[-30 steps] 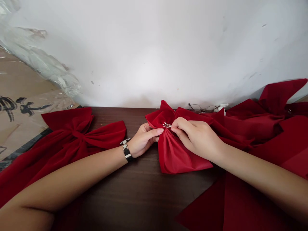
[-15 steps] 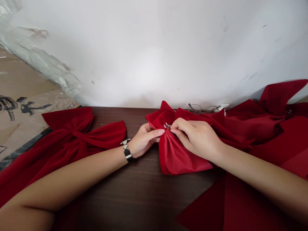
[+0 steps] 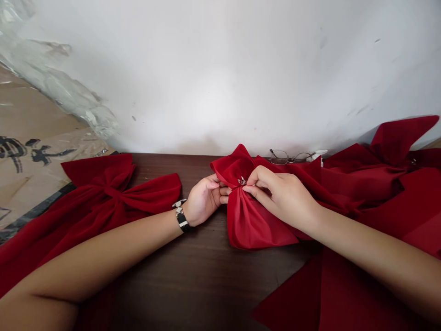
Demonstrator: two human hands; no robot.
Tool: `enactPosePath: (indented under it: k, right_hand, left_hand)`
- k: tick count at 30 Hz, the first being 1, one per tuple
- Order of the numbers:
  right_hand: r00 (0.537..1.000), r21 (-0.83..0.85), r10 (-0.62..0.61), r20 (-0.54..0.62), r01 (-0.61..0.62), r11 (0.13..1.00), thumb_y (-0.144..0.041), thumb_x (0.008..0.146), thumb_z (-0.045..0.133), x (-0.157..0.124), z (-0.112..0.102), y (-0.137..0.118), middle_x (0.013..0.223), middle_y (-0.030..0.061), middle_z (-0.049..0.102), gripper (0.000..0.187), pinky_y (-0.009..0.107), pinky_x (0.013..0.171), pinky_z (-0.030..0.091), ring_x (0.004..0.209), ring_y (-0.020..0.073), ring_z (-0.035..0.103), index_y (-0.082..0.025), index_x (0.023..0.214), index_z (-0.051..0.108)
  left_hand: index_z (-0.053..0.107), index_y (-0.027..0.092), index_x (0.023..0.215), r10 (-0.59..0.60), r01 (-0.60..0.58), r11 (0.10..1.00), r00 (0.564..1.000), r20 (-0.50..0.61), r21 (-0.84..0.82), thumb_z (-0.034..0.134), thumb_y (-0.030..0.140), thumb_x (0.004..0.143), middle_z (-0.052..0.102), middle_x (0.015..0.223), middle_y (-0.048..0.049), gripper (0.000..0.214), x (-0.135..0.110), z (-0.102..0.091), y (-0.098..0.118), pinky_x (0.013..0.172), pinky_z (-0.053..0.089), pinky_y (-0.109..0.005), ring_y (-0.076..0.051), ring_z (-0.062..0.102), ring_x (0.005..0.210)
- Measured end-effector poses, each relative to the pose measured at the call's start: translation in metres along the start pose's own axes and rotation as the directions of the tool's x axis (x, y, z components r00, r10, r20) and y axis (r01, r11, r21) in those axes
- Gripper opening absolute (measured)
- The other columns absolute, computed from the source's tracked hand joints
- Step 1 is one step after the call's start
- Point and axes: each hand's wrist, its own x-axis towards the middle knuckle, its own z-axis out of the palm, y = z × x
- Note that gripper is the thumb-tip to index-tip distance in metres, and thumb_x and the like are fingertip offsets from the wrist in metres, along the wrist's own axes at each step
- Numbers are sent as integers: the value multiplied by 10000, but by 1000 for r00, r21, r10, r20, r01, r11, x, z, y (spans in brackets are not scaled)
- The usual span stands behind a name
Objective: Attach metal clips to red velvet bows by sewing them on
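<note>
A red fabric bow [image 3: 260, 227] is held over the dark table, its cloth gathered tightly at the middle. At the gathers sits a small silvery metal clip [image 3: 242, 181], partly covered by fingers. Thumb and forefinger of my right hand [image 3: 284, 195] pinch the clip's right end. My left hand [image 3: 206, 197] grips the bow's left side, with its fingertips tucked behind the cloth and its thumb near the upper loop. Another red bow [image 3: 112, 191] with long tails lies to the left, beyond my left forearm.
More red fabric [image 3: 372, 184] is heaped on the right, and a flat piece reaches the near edge. Eyeglasses [image 3: 291, 158] rest at the back of the brown table [image 3: 186, 280], against the white wall [image 3: 213, 78]. A cardboard box [image 3: 34, 170] stands at left.
My left thumb has lifted off the gathered middle and moved up and left. The bow has shifted slightly, while my right hand keeps its pinch at the clip.
</note>
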Motion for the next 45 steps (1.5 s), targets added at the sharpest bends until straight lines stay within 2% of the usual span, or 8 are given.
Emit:
enactPosePath:
  k: [10,17,21,25,34,41,43,45]
  right_hand:
    - [981,227,-90,174,49,973,-183,870,621,10,-24,11,931,24,734,100,265,724,534,820,152,673,-211,922,702]
    - [992,312,-30,122,-10,950,-203,869,620,11,-16,12,804,19,689,69,231,624,508,675,117,627,-183,803,630]
    - [992,369,8,129,-56,928,-228,872,615,10,-13,13,785,16,659,71,221,601,504,647,108,613,-180,824,592]
    - [989,358,7,148,-60,932,-236,881,605,9,-12,14,798,11,647,48,211,602,500,648,101,595,-189,875,597]
    - [987,309,-34,155,-16,951,-229,875,622,9,-9,16,769,-2,619,65,194,580,475,644,100,572,-197,931,623]
    - [992,322,117,54,-128,938,-177,846,633,4,-2,2,742,-19,602,76,203,585,500,612,94,564,-199,903,588]
    - [995,343,90,39,-98,934,-164,852,613,0,-6,-7,771,-14,618,119,205,604,524,642,98,596,-203,958,576]
    - [999,320,-51,20,42,946,-153,872,578,-4,-13,-17,833,2,661,158,211,639,546,695,105,636,-207,1021,567]
  left_hand:
    - [703,136,817,6,-5,1000,998,-67,20,731,244,698,692,694,-17,164,2,-2,1,550,472,-174,-92,603,591]
    - [704,144,803,2,-2,1000,1000,23,20,806,321,677,666,671,-2,240,2,-3,0,577,477,-199,-93,594,583]
    - [706,148,847,-3,4,998,1000,-4,63,847,359,628,666,687,-4,335,0,-3,-1,617,497,-223,-102,601,604]
    - [693,148,784,-14,15,998,1000,-11,53,810,306,686,652,640,13,220,-1,-2,-1,547,484,-176,-78,591,557]
    - [688,135,763,10,-6,996,999,-43,90,841,275,637,623,636,24,242,-2,0,-2,535,493,-155,-58,563,546]
    - [708,135,773,23,-9,986,996,-83,168,859,283,617,686,733,-14,262,-1,3,-2,599,507,-199,-94,603,632]
    - [716,134,799,18,-2,983,996,-86,185,860,299,614,699,761,-25,286,0,2,-2,597,505,-193,-97,605,647]
    - [711,131,790,22,-3,983,994,-103,182,861,315,612,692,742,-20,296,2,2,-2,569,492,-174,-83,586,621]
